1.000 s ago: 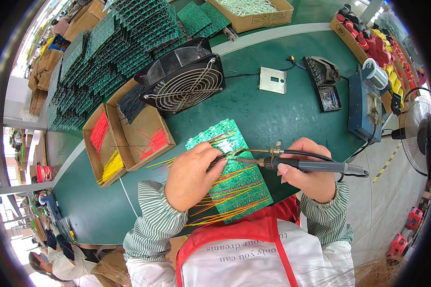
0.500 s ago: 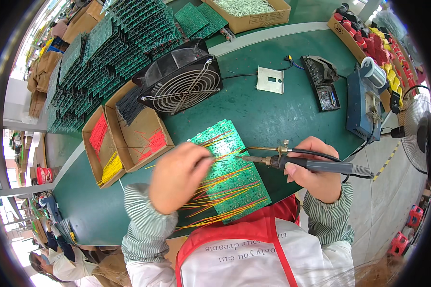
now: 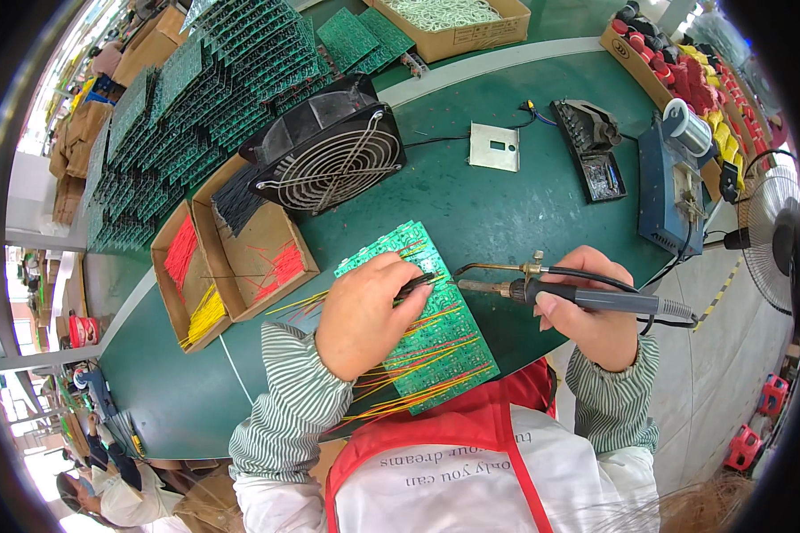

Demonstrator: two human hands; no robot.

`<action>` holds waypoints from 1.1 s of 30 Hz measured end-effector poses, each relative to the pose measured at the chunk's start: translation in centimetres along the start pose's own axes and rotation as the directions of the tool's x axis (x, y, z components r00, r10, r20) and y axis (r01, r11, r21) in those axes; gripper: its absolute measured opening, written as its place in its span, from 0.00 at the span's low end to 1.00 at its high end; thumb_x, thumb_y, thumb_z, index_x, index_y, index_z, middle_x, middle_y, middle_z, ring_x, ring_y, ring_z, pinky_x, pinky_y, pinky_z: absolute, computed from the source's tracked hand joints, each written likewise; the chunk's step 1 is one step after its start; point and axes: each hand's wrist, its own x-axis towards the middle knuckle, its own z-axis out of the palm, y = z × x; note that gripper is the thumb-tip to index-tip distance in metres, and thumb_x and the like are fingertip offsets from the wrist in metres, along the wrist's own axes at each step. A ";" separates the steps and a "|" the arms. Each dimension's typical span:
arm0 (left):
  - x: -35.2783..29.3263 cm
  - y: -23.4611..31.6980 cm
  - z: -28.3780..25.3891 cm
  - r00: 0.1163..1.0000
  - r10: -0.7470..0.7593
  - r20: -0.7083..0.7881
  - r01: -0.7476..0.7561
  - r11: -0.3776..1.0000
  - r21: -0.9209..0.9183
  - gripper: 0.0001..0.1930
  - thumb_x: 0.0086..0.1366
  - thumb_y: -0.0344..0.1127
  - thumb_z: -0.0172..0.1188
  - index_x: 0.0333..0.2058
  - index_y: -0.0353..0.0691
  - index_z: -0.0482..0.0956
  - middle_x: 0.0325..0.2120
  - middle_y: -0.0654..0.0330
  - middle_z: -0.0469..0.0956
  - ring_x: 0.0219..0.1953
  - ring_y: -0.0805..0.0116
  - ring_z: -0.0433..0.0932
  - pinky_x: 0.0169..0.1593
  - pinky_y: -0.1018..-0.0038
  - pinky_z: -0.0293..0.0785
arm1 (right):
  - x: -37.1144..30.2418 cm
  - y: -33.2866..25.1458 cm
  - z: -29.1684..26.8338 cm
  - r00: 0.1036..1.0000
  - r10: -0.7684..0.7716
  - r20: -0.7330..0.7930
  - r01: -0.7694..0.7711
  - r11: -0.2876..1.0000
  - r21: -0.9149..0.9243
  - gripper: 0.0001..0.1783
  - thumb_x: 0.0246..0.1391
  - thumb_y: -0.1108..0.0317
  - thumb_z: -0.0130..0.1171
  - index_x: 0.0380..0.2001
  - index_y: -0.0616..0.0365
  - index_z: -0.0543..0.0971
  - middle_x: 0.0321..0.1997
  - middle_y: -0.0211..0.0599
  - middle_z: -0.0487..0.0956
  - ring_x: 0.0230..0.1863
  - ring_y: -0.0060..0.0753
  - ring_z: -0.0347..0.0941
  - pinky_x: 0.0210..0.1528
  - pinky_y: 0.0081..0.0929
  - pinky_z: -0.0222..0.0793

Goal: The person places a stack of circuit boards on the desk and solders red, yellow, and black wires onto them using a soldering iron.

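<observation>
A green circuit board (image 3: 436, 333) lies on the table before me, with rows of red and yellow wires (image 3: 418, 357) sticking out past its left side. My left hand (image 3: 361, 311) is closed over the board's upper left part, pinching a slim dark thing (image 3: 415, 285) whose kind I cannot make out; its tip points at the board. My right hand (image 3: 593, 306) grips a soldering iron (image 3: 587, 297) with a thin brass feed tube (image 3: 498, 266) mounted above it. The iron's tip is just right of the board's edge, close to the left fingertips.
A cardboard box (image 3: 256, 311) of red, yellow and black wires stands left, beside a black fan (image 3: 333, 151). Stacked circuit boards (image 3: 213, 98) rise behind. Farther right are a metal plate (image 3: 494, 147), a black tray (image 3: 591, 160) and a blue soldering station (image 3: 665, 191) with a solder spool (image 3: 687, 129).
My left hand has moved right and slightly down, and the dark thing now shows in its fingers. The iron's tip has drawn back right from the board.
</observation>
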 end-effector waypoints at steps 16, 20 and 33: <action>0.4 0.2 0.2 0.999 -0.033 0.027 0.033 0.999 -0.009 0.09 0.56 0.33 0.61 0.31 0.32 0.78 0.26 0.53 0.74 0.27 0.56 0.75 0.32 0.67 0.71 | 0.3 0.1 -0.2 1.000 0.027 0.001 -0.027 0.999 0.041 0.10 0.41 0.73 0.65 0.27 0.65 0.75 0.22 0.31 0.77 0.24 0.15 0.72 0.26 0.16 0.67; 0.2 0.2 0.1 0.999 -0.029 0.027 0.029 1.000 0.005 0.09 0.55 0.33 0.61 0.31 0.32 0.78 0.26 0.53 0.74 0.27 0.56 0.75 0.31 0.67 0.71 | -0.1 -0.4 -0.4 0.999 0.039 -0.006 -0.039 0.999 0.024 0.10 0.41 0.73 0.65 0.27 0.64 0.75 0.21 0.31 0.77 0.23 0.15 0.72 0.25 0.15 0.67; -6.6 1.1 -3.3 0.988 -0.153 0.028 0.152 0.988 0.028 0.06 0.56 0.31 0.62 0.31 0.36 0.77 0.22 0.55 0.74 0.23 0.58 0.75 0.27 0.69 0.71 | -1.9 0.4 1.2 0.974 -0.171 0.146 0.180 0.983 -0.047 0.11 0.41 0.71 0.67 0.27 0.62 0.75 0.20 0.30 0.77 0.20 0.15 0.71 0.23 0.16 0.65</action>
